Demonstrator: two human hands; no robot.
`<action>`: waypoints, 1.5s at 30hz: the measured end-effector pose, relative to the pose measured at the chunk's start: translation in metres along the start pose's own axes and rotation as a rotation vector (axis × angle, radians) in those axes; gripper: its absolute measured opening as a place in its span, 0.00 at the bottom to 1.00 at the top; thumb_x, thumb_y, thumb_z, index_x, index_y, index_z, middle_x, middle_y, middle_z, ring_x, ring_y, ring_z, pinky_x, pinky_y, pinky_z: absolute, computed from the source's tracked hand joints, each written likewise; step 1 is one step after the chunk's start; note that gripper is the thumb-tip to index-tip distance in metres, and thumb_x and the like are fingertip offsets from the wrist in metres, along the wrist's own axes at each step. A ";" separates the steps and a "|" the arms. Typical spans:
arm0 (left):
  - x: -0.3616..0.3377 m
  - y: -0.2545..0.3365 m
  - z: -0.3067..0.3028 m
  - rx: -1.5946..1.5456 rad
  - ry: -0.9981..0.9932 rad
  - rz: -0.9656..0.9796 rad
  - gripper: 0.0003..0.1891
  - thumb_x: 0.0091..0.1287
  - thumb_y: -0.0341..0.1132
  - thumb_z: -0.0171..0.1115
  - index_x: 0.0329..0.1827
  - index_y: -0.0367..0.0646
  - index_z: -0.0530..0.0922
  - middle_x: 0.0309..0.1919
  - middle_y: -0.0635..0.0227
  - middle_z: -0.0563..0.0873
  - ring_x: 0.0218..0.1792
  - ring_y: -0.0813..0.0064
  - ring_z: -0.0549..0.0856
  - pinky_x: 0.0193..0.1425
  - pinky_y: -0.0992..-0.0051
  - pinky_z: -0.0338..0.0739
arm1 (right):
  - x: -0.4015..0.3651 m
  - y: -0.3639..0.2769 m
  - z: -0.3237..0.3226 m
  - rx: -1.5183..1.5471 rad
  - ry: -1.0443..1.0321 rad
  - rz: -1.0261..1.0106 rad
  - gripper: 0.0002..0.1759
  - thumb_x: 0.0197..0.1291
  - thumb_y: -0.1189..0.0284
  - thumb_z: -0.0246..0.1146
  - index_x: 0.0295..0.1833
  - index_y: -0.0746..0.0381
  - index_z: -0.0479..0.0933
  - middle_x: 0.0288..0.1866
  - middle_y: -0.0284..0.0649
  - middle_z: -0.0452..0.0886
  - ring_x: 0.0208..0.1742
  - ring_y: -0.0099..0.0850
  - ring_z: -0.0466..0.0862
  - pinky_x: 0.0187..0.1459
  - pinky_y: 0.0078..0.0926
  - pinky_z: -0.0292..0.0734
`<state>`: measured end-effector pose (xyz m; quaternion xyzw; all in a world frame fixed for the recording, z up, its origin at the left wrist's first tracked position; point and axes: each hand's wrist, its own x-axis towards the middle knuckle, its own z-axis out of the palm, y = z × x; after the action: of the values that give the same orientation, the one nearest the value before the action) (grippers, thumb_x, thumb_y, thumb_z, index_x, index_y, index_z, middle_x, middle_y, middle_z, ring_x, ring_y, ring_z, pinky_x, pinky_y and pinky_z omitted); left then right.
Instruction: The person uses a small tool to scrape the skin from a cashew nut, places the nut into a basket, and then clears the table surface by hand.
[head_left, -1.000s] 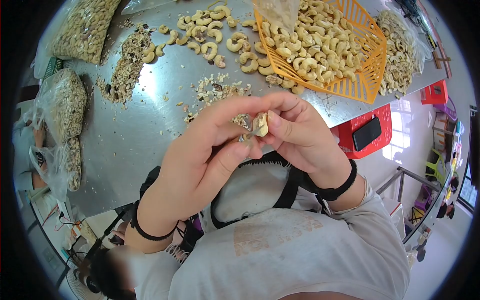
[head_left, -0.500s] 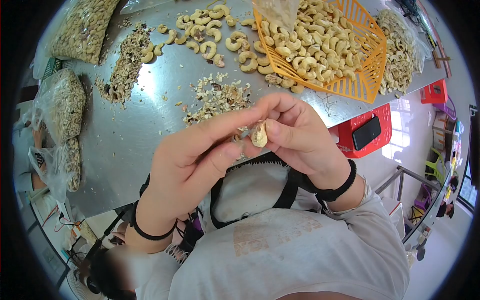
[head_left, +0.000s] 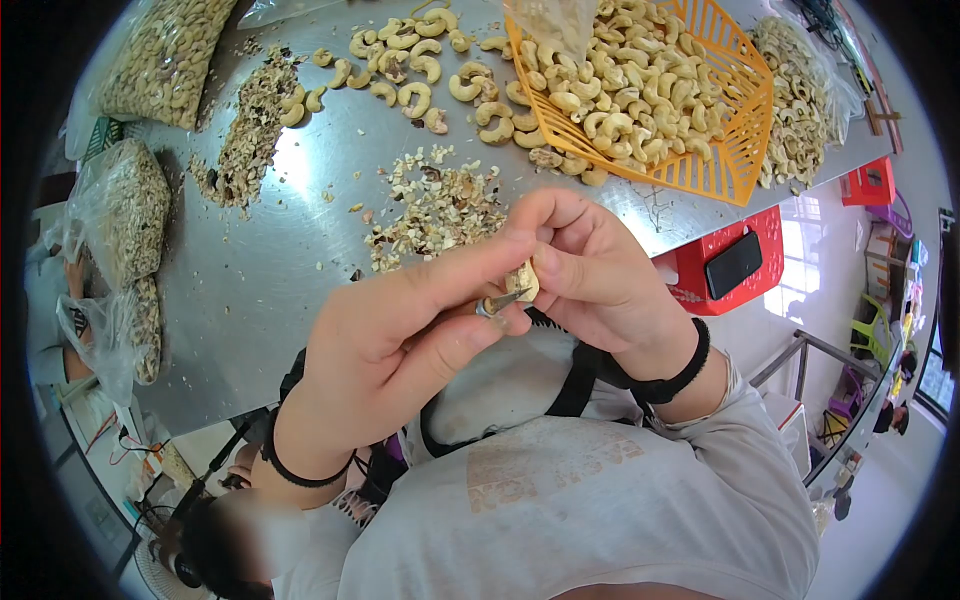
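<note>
My left hand (head_left: 390,340) and my right hand (head_left: 590,270) meet close to my chest, just off the near edge of the steel table (head_left: 260,270). Between thumb and fingers, my right hand pinches a pale cashew nut (head_left: 522,279). A small metal blade (head_left: 499,301) is gripped in my left hand, its tip touching the underside of the nut. Both wrists wear a black band. A heap of skin scraps (head_left: 435,205) lies on the table just beyond my hands.
An orange mesh basket (head_left: 735,170) full of cashews sits at the far right, with loose cashews (head_left: 420,60) beside it. Plastic bags of nuts (head_left: 125,210) line the left edge, another bag (head_left: 800,100) lies far right. A phone (head_left: 735,265) rests on a red stool.
Both hands have dropped slightly toward my chest. The nut has turned in my right fingers, and the blade tip now shows beneath it.
</note>
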<state>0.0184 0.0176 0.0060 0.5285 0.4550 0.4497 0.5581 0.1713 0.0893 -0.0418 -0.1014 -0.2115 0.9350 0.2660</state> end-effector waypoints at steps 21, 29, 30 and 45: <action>-0.001 0.001 -0.001 0.070 -0.009 -0.020 0.18 0.57 0.21 0.50 0.53 0.35 0.67 0.39 0.60 0.78 0.36 0.76 0.80 0.39 0.82 0.73 | 0.000 -0.003 0.001 -0.101 0.044 -0.012 0.06 0.53 0.74 0.57 0.36 0.64 0.70 0.30 0.36 0.76 0.31 0.22 0.76 0.33 0.16 0.71; 0.001 -0.002 -0.010 0.248 -0.068 0.095 0.16 0.56 0.21 0.51 0.49 0.35 0.71 0.35 0.61 0.80 0.36 0.76 0.80 0.39 0.82 0.73 | 0.000 0.002 -0.005 -0.183 0.046 -0.073 0.07 0.51 0.74 0.60 0.33 0.63 0.70 0.28 0.33 0.75 0.27 0.17 0.72 0.29 0.12 0.67; 0.001 -0.001 -0.010 0.248 -0.067 0.094 0.16 0.56 0.21 0.51 0.49 0.35 0.71 0.35 0.61 0.80 0.36 0.76 0.80 0.39 0.82 0.73 | 0.000 0.002 -0.005 -0.183 0.046 -0.073 0.07 0.51 0.74 0.60 0.33 0.63 0.70 0.28 0.33 0.75 0.27 0.17 0.72 0.29 0.12 0.67; 0.000 -0.002 0.001 0.028 -0.029 0.048 0.20 0.56 0.21 0.52 0.54 0.34 0.65 0.37 0.61 0.79 0.36 0.77 0.80 0.39 0.83 0.72 | 0.001 -0.001 0.000 -0.136 0.067 -0.076 0.06 0.53 0.75 0.57 0.36 0.65 0.71 0.29 0.38 0.77 0.29 0.22 0.76 0.31 0.17 0.72</action>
<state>0.0192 0.0175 0.0036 0.5535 0.4404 0.4490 0.5461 0.1707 0.0901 -0.0413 -0.1422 -0.2695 0.9037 0.3009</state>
